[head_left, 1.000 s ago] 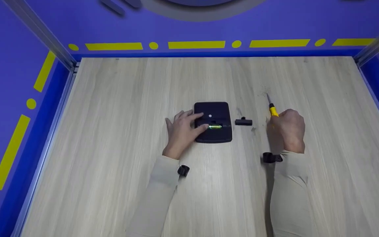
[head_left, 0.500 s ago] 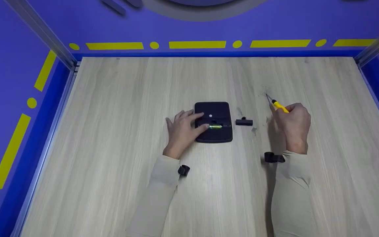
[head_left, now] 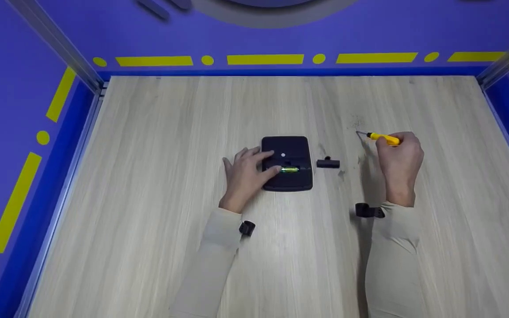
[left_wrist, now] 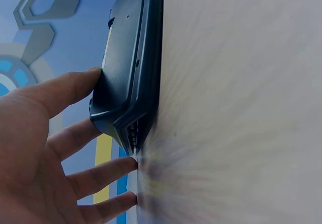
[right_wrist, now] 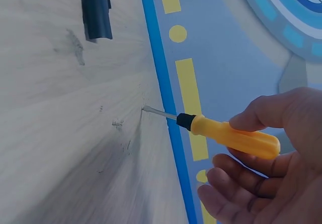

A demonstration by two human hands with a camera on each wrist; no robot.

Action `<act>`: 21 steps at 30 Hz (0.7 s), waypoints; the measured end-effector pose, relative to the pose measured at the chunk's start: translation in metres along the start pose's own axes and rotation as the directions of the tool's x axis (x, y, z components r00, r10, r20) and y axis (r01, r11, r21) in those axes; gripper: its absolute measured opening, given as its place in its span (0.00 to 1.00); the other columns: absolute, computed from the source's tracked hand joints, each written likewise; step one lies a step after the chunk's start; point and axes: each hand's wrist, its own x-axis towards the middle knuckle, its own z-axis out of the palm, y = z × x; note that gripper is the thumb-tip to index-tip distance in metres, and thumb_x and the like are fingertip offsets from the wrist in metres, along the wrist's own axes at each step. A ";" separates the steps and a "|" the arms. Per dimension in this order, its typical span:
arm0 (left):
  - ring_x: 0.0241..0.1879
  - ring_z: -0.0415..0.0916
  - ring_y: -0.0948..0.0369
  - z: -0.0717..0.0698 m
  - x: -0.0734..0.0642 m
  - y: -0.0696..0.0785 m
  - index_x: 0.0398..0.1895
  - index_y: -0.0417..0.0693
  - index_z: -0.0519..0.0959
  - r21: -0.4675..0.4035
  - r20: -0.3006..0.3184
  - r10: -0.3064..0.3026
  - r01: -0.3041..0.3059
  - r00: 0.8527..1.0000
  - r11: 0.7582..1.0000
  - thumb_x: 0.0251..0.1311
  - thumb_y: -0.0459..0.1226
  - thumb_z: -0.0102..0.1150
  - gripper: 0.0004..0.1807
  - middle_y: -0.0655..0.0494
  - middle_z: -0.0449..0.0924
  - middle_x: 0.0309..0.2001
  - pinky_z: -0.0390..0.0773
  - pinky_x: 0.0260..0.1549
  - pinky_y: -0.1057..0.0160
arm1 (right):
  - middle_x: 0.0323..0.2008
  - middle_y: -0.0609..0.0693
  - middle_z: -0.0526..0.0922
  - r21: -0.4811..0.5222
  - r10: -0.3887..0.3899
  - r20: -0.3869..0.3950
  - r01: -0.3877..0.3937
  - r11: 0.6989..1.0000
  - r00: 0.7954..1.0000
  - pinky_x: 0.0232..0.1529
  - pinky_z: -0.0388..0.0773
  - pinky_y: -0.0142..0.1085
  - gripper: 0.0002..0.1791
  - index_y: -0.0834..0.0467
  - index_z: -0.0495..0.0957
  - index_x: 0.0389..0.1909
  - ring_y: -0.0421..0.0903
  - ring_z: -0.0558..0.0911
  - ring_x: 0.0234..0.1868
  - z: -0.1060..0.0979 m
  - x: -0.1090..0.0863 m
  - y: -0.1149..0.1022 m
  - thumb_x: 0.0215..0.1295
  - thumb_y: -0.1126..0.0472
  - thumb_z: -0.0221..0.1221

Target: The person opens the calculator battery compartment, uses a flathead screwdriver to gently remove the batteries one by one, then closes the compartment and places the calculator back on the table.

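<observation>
A black flat device (head_left: 287, 181), which looks like a calculator lying face down, has an uncovered slot with a green battery (head_left: 289, 169) in it. My left hand (head_left: 246, 174) rests on its left side, thumb by the battery and index finger further up; in the left wrist view the fingers (left_wrist: 103, 173) are spread and fairly straight. My right hand (head_left: 400, 157) pinches a yellow-handled screwdriver (right_wrist: 236, 137) between thumb and index finger. Its metal tip points left and meets the tabletop. Between the device and the right hand lies a small black battery cover (head_left: 328, 164).
The pale wood-grain table (head_left: 161, 132) has dark scuff marks near the screwdriver tip and the cover. Blue panels (head_left: 263, 44) with yellow dashes enclose the back and both sides.
The screwdriver has swung from pointing away to nearly level, its handle tipping right and its tip staying near the same spot. My right hand has shifted slightly right and away; the left hand stays put.
</observation>
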 end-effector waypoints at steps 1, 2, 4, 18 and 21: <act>0.77 0.61 0.42 0.000 0.000 0.000 0.67 0.57 0.84 0.000 -0.002 0.003 -0.003 1.000 1.000 0.67 0.55 0.70 0.28 0.47 0.74 0.73 0.37 0.71 0.20 | 0.48 0.61 0.81 0.010 -0.005 -0.010 0.005 1.000 1.000 0.40 0.72 0.29 0.19 0.71 0.80 0.55 0.49 0.78 0.41 0.000 0.000 0.000 0.72 0.60 0.58; 0.77 0.61 0.42 0.000 0.000 0.000 0.67 0.57 0.84 0.000 -0.004 0.006 -0.006 1.000 1.000 0.67 0.55 0.70 0.28 0.47 0.74 0.73 0.38 0.70 0.20 | 0.47 0.60 0.81 0.021 -0.007 -0.016 0.007 1.000 1.000 0.39 0.72 0.29 0.19 0.71 0.80 0.55 0.47 0.78 0.39 0.000 -0.001 -0.001 0.72 0.60 0.58; 0.77 0.61 0.41 0.000 0.000 0.000 0.67 0.56 0.84 0.002 -0.008 0.013 -0.013 1.000 1.000 0.67 0.55 0.70 0.28 0.46 0.74 0.73 0.38 0.70 0.19 | 0.46 0.59 0.80 0.048 -0.010 -0.032 0.011 0.999 0.999 0.38 0.71 0.30 0.18 0.70 0.80 0.54 0.44 0.75 0.37 0.000 -0.001 -0.001 0.72 0.60 0.58; 0.77 0.62 0.42 0.000 0.000 0.000 0.67 0.56 0.84 0.012 -0.015 0.010 -0.010 1.000 1.000 0.67 0.55 0.70 0.28 0.47 0.75 0.73 0.39 0.70 0.19 | 0.45 0.47 0.83 0.342 0.006 -0.098 0.028 0.939 0.995 0.44 0.78 0.29 0.20 0.65 0.80 0.54 0.39 0.82 0.43 0.004 -0.001 0.000 0.71 0.56 0.70; 0.77 0.62 0.42 0.000 0.000 0.000 0.67 0.56 0.84 0.012 -0.014 0.010 -0.009 1.000 1.000 0.67 0.55 0.70 0.28 0.47 0.75 0.73 0.39 0.70 0.19 | 0.45 0.48 0.84 0.374 -0.008 -0.126 0.055 0.926 0.992 0.44 0.78 0.30 0.19 0.65 0.81 0.54 0.39 0.82 0.43 0.005 0.000 0.001 0.70 0.57 0.71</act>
